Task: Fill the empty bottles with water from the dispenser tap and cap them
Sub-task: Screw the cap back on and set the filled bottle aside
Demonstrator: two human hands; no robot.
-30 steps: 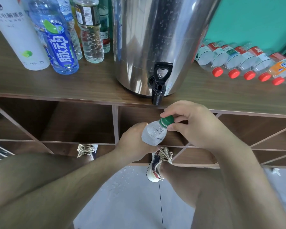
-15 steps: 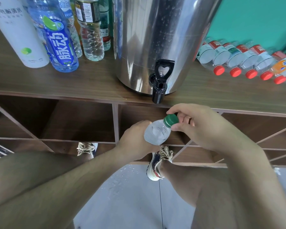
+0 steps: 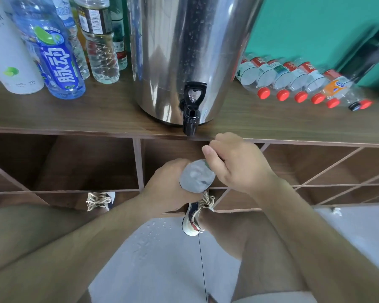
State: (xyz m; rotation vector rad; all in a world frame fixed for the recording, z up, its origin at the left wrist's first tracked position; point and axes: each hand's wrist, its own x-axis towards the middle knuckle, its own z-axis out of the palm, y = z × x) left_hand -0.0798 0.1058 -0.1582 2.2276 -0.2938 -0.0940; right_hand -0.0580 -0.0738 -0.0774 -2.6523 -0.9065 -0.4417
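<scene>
Far to the left of your fingers, the upright filled plastic bottles (image 3: 59, 62) stand on the brown wooden tabletop (image 3: 96, 114), well above and apart from your hands.

Your left hand (image 3: 166, 184) holds the small clear plastic bottle (image 3: 196, 179) as it did a second ago, fingers curled round its body, below the tabletop edge. The bottle appears to hold water. It now leans more towards you, so you see its rounded shoulder rather than its side.

The real change is at the neck. A second ago the green screw cap (image 3: 206, 164) stood in plain sight, pinched at your right fingertips. Now your right hand (image 3: 241, 165) has rolled over it: the thumb (image 3: 211, 155) lies across the neck, the fingers close round the cap, and only a sliver of green shows between thumb and bottle. That reads as a twist under way, so the cap is probably being screwed down. You cannot tell from here whether it is tight yet.

The black dispenser tap (image 3: 191, 119) hangs just above your right fingers, apart from them, with no water seen running from it. Filling of this bottle looks done, and capping is the step in hand.

Up and to the right of your right fingers, the red-capped clear plastic bottles (image 3: 293, 79) lie in a row on the tabletop, likely waiting their turn.
</scene>
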